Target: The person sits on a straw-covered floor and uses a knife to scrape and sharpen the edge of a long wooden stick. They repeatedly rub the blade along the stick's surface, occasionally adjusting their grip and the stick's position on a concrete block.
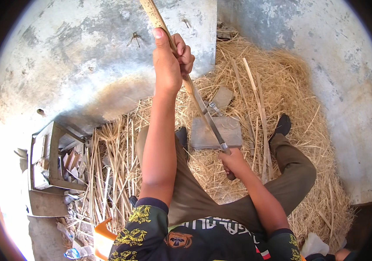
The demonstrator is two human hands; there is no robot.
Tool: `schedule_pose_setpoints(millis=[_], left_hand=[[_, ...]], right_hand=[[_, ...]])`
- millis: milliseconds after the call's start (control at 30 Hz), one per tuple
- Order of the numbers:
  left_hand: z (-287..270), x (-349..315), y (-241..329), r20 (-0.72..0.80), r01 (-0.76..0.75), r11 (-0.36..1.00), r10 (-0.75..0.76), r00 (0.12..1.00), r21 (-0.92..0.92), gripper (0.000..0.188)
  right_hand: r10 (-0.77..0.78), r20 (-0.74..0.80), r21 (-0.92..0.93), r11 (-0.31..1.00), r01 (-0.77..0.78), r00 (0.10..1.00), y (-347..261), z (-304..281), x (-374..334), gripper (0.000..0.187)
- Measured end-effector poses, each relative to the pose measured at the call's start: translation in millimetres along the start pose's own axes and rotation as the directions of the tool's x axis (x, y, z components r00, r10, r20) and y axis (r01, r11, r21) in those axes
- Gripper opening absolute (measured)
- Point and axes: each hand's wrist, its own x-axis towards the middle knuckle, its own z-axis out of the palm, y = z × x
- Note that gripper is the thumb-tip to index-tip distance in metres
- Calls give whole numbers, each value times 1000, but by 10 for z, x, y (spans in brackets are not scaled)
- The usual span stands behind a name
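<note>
My left hand (171, 65), arm raised, is wrapped around a bamboo strip (153, 14) that slants up past the top of the picture. Its thumb lies along the strip. My right hand (234, 162) is closed on the handle of a long knife (214, 129), low between my knees. The knife's blade points up and away, meeting the lower part of the bamboo strip below my left hand. How deep the edge sits in the strip cannot be seen. Beneath the blade lies a flat wooden block (200, 134).
Pale shavings (281, 82) heap around my legs. Long split strips (255, 93) lean beside my right leg; more strips (107, 174) lie at left. A wooden frame box (55, 152) with scraps, an orange object (102, 239) and a plastic bottle (74, 253) stand left. Walls (86, 48) rise ahead.
</note>
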Motion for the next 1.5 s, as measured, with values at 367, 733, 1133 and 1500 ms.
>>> schedule_pose_setpoints(millis=[367,733,1133,1500], left_hand=[[-39,30,-25,-53,-42,999,43,998,33,75],[-17,37,-38,-16,-47,998,48,999,41,74],[-30,46,-31,-26,-40,999,41,999,35,73],[8,39,-32,-14,-61,997,62,998,40,73]], right_hand=[[-423,-340,-422,867,266,840,-89,146,-199,31],[-18,223,519,849,-103,975,-306,45,-282,31],[-216,575,766,482,-426,789,-244,-106,-204,29],[-177,496,771,541,-337,850,-266,-86,-239,30]])
